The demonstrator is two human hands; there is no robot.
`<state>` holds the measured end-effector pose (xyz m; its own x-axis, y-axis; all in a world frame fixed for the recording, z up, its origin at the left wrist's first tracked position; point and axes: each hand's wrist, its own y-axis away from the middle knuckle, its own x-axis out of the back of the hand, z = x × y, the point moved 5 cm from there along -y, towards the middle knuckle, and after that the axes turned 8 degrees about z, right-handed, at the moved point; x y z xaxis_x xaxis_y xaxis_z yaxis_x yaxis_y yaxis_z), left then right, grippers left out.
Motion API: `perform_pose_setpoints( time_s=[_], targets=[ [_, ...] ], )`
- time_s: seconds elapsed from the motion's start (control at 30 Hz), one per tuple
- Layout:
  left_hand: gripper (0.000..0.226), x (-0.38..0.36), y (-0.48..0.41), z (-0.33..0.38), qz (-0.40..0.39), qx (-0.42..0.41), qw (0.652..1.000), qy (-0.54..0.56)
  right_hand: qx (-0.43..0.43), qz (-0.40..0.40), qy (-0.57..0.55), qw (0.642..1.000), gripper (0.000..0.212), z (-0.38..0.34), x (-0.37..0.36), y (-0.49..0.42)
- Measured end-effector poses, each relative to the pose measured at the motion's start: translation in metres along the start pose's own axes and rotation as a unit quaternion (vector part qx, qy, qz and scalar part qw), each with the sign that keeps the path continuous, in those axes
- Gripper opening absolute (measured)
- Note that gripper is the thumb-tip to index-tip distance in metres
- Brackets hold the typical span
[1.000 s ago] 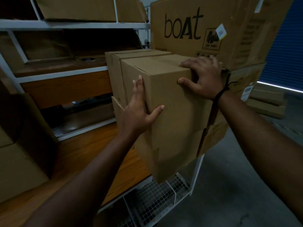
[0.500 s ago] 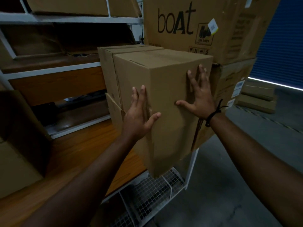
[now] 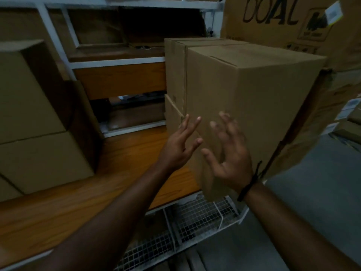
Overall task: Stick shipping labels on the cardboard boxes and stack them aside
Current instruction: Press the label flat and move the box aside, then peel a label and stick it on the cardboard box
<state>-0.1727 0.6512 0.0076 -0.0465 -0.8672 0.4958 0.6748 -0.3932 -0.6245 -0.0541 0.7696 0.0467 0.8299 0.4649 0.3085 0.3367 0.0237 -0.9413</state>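
Note:
A tall plain cardboard box [image 3: 252, 98] stands at the right end of the wooden shelf [image 3: 82, 194], its near corner jutting past the shelf edge. A second box [image 3: 174, 75] of similar height stands tight behind it on the left. My left hand [image 3: 178, 143] hovers in front of the box's lower left face, fingers spread and straight, holding nothing. My right hand [image 3: 228, 153] is beside it, fingers spread, just off the box's near corner, empty too. Both hands are blurred. No label shows on the faces I see.
Stacked cardboard boxes [image 3: 33, 118] fill the shelf's left side. A large printed carton [image 3: 293, 20] with a small tag stands behind on the right. A wire mesh rack [image 3: 195, 222] lies below the shelf, grey floor [image 3: 312, 212] to the right. White shelf frames run above.
Both hands have come off the box: the right slid down from its top to its face and then away, the left pulled back. The view has swung left and down.

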Motion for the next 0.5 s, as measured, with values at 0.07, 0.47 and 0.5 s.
perform_pose_setpoints(
  time_s=[0.07, 0.47, 0.5],
  targets=[
    [0.062, 0.014, 0.013, -0.011, 0.014, 0.002, 1.0, -0.003, -0.001, -0.026, -0.036, 0.999, 0.058, -0.017, -0.023, 0.007],
    [0.064, 0.26, 0.095, -0.092, 0.202, 0.135, 0.961, -0.135, -0.146, -0.214, -0.112, 0.959, 0.065, -0.079, -0.166, -0.027],
    [0.065, 0.281, 0.1, -0.097, 0.215, 0.14, 0.954, -0.155, -0.146, -0.223, -0.11, 0.958, 0.066, -0.09, -0.179, -0.032]
  ],
)
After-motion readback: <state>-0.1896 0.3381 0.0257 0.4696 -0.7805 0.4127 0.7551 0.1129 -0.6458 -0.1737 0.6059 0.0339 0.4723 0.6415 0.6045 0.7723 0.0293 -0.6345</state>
